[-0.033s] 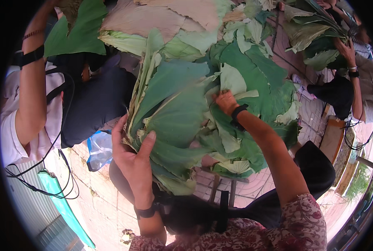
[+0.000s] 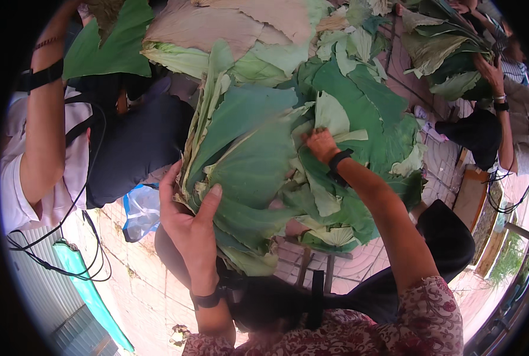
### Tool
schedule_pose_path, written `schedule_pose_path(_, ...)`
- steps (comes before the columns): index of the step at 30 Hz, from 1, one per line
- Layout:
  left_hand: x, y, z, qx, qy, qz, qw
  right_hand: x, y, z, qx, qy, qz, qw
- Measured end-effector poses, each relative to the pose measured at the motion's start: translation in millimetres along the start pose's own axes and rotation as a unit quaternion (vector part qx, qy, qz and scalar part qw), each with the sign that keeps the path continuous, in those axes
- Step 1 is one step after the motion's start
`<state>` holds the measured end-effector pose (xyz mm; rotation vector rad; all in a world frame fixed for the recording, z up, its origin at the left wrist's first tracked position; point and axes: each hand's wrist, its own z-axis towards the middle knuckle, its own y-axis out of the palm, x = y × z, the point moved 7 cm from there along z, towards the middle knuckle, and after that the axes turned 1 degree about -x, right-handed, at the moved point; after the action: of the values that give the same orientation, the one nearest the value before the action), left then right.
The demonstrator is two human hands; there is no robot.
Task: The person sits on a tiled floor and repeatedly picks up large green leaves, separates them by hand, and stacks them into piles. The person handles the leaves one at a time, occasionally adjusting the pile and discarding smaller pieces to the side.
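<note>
In front of me a bundle of large green leaves (image 2: 249,166) lies with pale folded edges along its left side. My left hand (image 2: 190,225) holds that edge, thumb over the leaves and fingers along the outside. My right hand (image 2: 322,143) is higher up on the right, fingers bent onto a small pale leaf piece (image 2: 331,110) among torn pale pieces and broad darker leaves (image 2: 365,101). Its fingertips are partly blurred against the leaves.
A pile of browned leaves (image 2: 229,21) is at the back. Co-workers' arms (image 2: 45,130) flank me, one (image 2: 504,130) among leaves at right. A blue-white plastic bag (image 2: 140,213), black cables (image 2: 57,264) and wooden boards (image 2: 472,196) are on or near the paving.
The small pale piece at my right hand has shifted very slightly to the right. My hands otherwise look the same.
</note>
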<state>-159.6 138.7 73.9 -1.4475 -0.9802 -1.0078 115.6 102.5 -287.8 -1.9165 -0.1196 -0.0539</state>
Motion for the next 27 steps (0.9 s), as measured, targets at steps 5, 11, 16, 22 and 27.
schedule_pose_path(5, 2.1, 2.0, -1.3, -0.020, 0.016, -0.014, 1.000, 20.6, -17.7, -44.1, 0.003, 0.051, 0.037, 0.998)
schedule_pose_path(11, 8.3, 14.2, -5.1, -0.063, 0.057, -0.045, 0.995, 67.4, -104.0, -127.9, 0.105, 0.045, 0.004, 0.993)
schedule_pose_path(16, 8.0, 34.7, -13.0, -0.107, 0.087, -0.067, 0.988, 125.2, -131.6, -195.5, 0.058, 0.183, 0.188, 0.963)
schedule_pose_path(22, -5.9, 73.5, -18.5, -0.120, 0.088, -0.065, 0.987, 145.0, -185.6, -277.0, 0.086, 0.218, 0.634, 0.737)
schedule_pose_path(27, -2.4, 112.1, -26.8, -0.137, 0.072, -0.117, 0.981, 92.0, -257.7, -305.4, 0.272, 0.208, 0.615, 0.710)
